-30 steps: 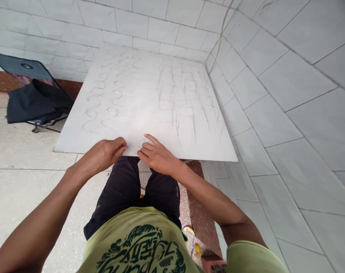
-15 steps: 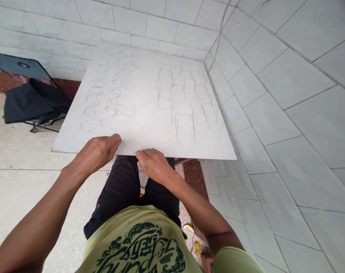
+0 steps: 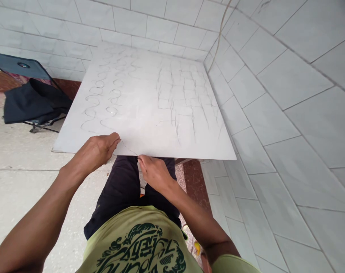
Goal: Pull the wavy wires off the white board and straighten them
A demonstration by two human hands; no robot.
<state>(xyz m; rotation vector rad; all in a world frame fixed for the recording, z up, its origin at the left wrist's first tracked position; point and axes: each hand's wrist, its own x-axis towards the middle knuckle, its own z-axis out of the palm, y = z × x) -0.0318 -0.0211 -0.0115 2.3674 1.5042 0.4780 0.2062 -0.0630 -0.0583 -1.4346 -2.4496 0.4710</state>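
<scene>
A thin dark wire point(image 3: 128, 147) runs between my two hands at the near edge of a white tabletop point(image 3: 144, 129). My left hand point(image 3: 102, 146) pinches its upper left end above the tabletop. Lower down, at the table's edge, my right hand point(image 3: 153, 168) pinches the other end. Several bent, wavy wires point(image 3: 90, 112) lie in columns on the left of the tabletop. On the right side are several straighter, slightly kinked wires point(image 3: 192, 121), some crossing each other.
At the left stands a folding chair point(image 3: 21, 66) with a dark cloth point(image 3: 33, 100) draped over it. Tiled walls point(image 3: 277, 125) border the table at the back and right. A cable point(image 3: 221, 34) hangs down the corner. My legs point(image 3: 118, 189) are under the near edge.
My right hand has moved slightly down and to the right, drawing a little away from the left hand. More wire shows between them. The left hand has barely moved.
</scene>
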